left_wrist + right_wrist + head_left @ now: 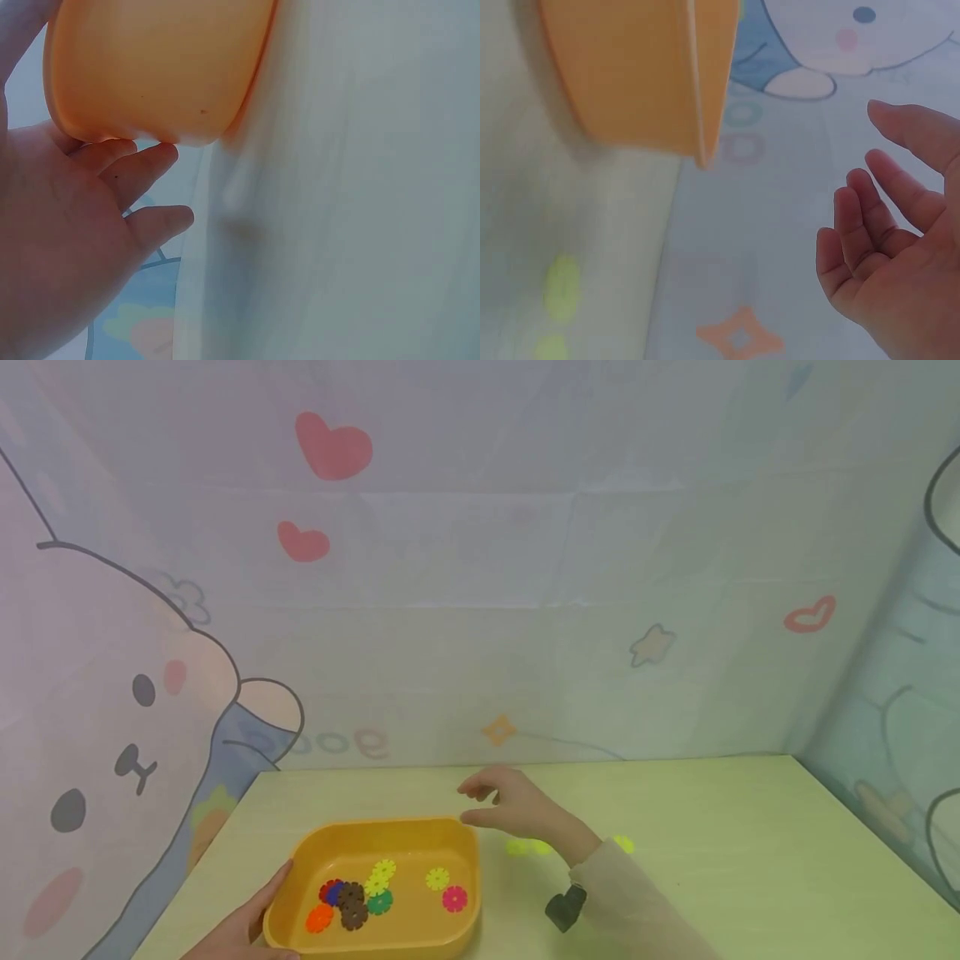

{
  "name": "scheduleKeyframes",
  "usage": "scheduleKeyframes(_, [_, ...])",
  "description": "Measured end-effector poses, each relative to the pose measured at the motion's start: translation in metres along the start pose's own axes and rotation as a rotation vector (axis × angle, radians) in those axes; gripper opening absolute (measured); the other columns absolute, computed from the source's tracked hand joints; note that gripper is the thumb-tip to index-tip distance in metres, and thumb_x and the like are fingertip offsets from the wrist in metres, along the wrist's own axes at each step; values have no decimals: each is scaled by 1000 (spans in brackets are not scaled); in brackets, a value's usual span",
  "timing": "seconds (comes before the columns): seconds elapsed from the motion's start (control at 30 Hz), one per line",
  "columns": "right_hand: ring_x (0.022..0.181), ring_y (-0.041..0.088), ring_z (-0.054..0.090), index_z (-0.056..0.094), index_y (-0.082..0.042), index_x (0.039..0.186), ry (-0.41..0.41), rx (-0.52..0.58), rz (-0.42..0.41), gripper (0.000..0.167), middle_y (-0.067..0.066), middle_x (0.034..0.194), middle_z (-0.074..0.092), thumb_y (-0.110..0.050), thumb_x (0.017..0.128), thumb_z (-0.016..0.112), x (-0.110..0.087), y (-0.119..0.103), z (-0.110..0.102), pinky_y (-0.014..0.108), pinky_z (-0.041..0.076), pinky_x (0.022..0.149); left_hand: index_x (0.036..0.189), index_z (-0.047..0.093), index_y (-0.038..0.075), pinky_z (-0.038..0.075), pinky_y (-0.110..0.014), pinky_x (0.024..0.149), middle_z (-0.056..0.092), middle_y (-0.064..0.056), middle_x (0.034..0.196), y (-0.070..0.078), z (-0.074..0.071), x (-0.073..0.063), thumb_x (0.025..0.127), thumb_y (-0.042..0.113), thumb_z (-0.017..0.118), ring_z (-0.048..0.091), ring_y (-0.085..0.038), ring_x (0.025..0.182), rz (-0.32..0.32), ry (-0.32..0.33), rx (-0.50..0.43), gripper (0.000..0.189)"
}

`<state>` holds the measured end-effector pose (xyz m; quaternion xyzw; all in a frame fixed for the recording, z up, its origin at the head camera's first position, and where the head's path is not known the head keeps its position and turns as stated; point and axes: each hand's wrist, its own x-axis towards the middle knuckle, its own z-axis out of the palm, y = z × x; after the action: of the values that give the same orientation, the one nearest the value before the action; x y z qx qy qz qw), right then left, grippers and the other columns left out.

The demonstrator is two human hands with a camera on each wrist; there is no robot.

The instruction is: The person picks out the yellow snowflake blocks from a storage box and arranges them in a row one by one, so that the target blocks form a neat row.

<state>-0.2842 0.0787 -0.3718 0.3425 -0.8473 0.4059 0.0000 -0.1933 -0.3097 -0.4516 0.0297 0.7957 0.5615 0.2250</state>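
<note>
My right hand holds nothing, thumb apart from curved fingers, near the far right corner of the yellow tray. Left hand clamped on tray's left end. Flower discs inside; yellow-green discs on table, right of tray. Probably between disc pick-ups; next calls for pinching one.

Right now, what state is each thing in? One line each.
Yellow tray: upright, holding discs
Left hand: holding the tray's left end
Right hand: empty, fingers clear of the tray
Brown discs: in the tray, bunched with others
Orange disc: lying in the tray
Pink disc: lying in the tray
Table's yellow discs: loose, partly behind the right arm
</note>
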Motion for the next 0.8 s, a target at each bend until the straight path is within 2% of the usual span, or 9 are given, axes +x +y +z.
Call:
scheduleKeyframes(0.1, [99, 22, 57, 67, -6, 116, -26, 15, 14, 32, 4, 110, 65, -20, 87, 71, 8, -8, 16, 38, 51, 87, 149, -19, 1, 50, -47, 96, -4, -43, 149, 0, 0, -1, 95, 24, 62, 29, -56, 131, 7, -3, 3, 100])
scheduleKeyframes(0.27, [98, 20, 57, 66, -5, 115, -73, 31, 37, 32, 8, 110, 63, -17, 87, 72, 18, -15, 40, 25, 50, 83, 150, -19, 2, 50, -46, 96, -4, -41, 149, 2, 2, -1, 95, 24, 62, 27, -55, 132, -3, 2, -7, 100])
scheduleKeyframes(0.43, [95, 19, 57, 67, -3, 113, -104, 67, 71, 31, 13, 109, 63, -14, 84, 74, 24, -17, 60, 22, 50, 82, 149, -20, 2, 51, -47, 95, -4, -42, 149, 1, 2, 0, 95, 24, 62, 29, -55, 131, -8, -3, -21, 101])
scheduleKeyframes(0.57, [94, 16, 58, 67, -1, 113, -134, 76, 101, 32, 13, 109, 64, -12, 84, 75, 28, -16, 74, 20, 50, 83, 149, -21, 1, 51, -47, 95, -6, -42, 148, 0, 1, 0, 95, 22, 62, 24, -57, 132, 7, -20, -23, 101])
scheduleKeyframes(0.8, [90, 11, 58, 69, -4, 110, -168, -30, 147, 33, 5, 103, 67, -15, 80, 78, 30, -13, 93, 20, 50, 82, 149, -21, 1, 51, -47, 95, -7, -42, 149, -1, 0, 1, 95, 21, 63, 23, -57, 133, 25, -34, -33, 102])
